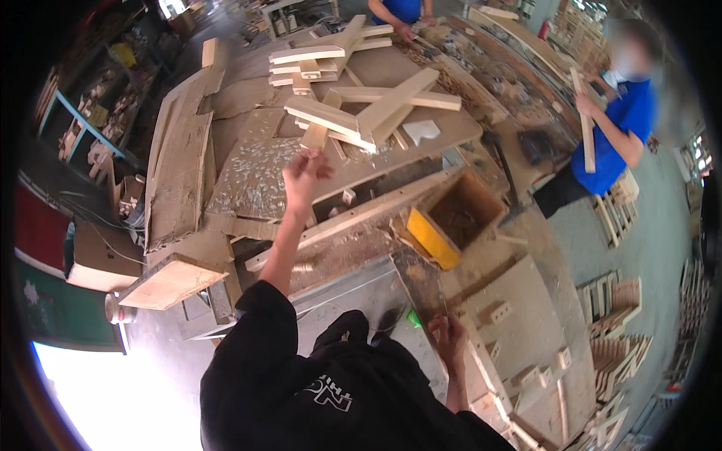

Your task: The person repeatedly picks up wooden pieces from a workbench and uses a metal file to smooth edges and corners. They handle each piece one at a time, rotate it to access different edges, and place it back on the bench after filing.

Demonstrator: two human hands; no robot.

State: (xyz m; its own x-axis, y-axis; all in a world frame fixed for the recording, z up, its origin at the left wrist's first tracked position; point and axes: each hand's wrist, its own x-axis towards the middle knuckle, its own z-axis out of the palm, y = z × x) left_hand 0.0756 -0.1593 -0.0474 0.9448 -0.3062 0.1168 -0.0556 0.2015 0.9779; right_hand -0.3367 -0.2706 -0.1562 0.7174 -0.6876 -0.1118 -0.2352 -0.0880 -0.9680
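My left hand (304, 174) reaches over the bench to the near end of a short pale wooden bar (316, 136). Its fingertips close on that end, and other wooden pieces cross over the bar's far part. Just beyond lie more loose wooden bars (323, 114), piled at angles, with a wide plank (398, 101) leaning across them. Low on the right, my right hand (450, 338) is curled at the edge of a wooden worktop (519, 289). Something thin and dark shows by its fingers, too small to name.
A yellow-fronted wooden box (432, 239) stands between the benches. Small drilled blocks (495, 312) lie on the right worktop. Torn cardboard (177, 161) covers the left bench side. A co-worker in blue (620, 131) holds a wooden bar at right; another person's hand (404, 32) shows at the far edge.
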